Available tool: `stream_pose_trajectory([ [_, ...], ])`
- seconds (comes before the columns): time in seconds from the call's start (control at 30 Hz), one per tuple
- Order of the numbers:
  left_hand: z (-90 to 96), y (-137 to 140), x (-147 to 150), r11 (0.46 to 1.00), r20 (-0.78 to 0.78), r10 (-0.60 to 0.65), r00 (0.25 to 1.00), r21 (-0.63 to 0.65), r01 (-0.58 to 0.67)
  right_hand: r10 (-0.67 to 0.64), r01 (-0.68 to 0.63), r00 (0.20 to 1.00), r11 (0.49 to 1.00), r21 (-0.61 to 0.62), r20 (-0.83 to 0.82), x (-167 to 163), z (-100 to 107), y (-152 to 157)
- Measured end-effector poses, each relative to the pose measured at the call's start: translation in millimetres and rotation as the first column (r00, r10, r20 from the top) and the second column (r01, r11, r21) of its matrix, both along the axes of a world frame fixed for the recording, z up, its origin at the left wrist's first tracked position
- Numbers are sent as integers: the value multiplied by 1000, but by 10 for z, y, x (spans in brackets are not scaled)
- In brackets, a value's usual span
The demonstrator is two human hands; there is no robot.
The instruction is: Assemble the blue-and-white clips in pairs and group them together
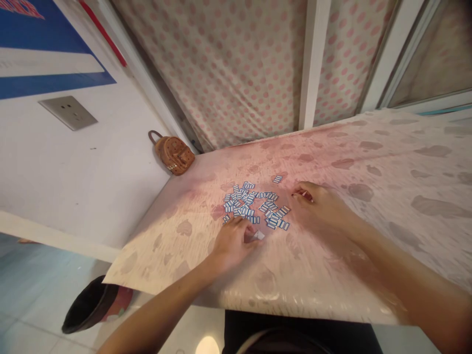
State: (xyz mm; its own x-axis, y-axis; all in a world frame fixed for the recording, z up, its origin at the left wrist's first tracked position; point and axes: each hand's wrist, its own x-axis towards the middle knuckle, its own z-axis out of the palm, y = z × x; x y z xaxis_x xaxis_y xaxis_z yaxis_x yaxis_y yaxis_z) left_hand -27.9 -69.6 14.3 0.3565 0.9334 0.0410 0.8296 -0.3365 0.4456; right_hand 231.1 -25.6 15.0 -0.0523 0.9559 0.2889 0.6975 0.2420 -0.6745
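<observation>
The person's hands are apart over the desk (295,275). The left hand (233,239) pinches a white piece (259,235), a fingertip grip that seems to suit its smallness; the right hand (317,198) curls inward, its grip unclear to me. Striped pieces (250,197) lie heaped just beyond the left, presumably for easy reach.

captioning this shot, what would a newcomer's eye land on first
Probably the jumble of small blue-and-white pieces on the patterned table, with the left hand holding a small whitish piece at its near edge and the right hand off to the right. Next, likely the brown backpack-shaped bag at the table's far left corner.
</observation>
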Motion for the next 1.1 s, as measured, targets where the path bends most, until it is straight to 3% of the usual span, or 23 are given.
stream_pose_trajectory([
  [0.3, -20, 40, 24, 995, 113, 22, 993, -99, -10, 6, -7, 1000, 999, -38, -25, -1, 9, -5],
  [0.4, 14, 158, 35, 998, 131, 53, 990, 28, -57, 33, -34, 999, 999, -31, -22, 14, -23, 20],
  [0.47, 13, 259, 23, 986, 95, 37, 995, 161, -52, 45, -46, 999, 999, -14, -19, 25, -43, 34],
  [0.57, -63, 366, -12, 975, -11, -44, 999, 220, 45, 38, -38, 999, 999, -13, -12, 32, -49, 36],
  [0.77, -300, 367, 13, 997, -202, -57, 978, 47, 68, 36, -36, 999, 999, 4, 4, 11, -34, 20],
  [0.9, -319, 405, 99, 988, -159, -105, 982, 92, 121, 44, -44, 999, 999, -13, 13, 18, -46, 40],
  [1.0, -258, 542, 131, 973, -59, -45, 997, 224, 57, 44, -44, 999, 999, -6, 17, 29, -55, 50],
  [1.1, -196, 733, 150, 973, -6, -8, 1000, 230, 9, 49, -49, 999, 999, -12, 16, 42, -81, 62],
])
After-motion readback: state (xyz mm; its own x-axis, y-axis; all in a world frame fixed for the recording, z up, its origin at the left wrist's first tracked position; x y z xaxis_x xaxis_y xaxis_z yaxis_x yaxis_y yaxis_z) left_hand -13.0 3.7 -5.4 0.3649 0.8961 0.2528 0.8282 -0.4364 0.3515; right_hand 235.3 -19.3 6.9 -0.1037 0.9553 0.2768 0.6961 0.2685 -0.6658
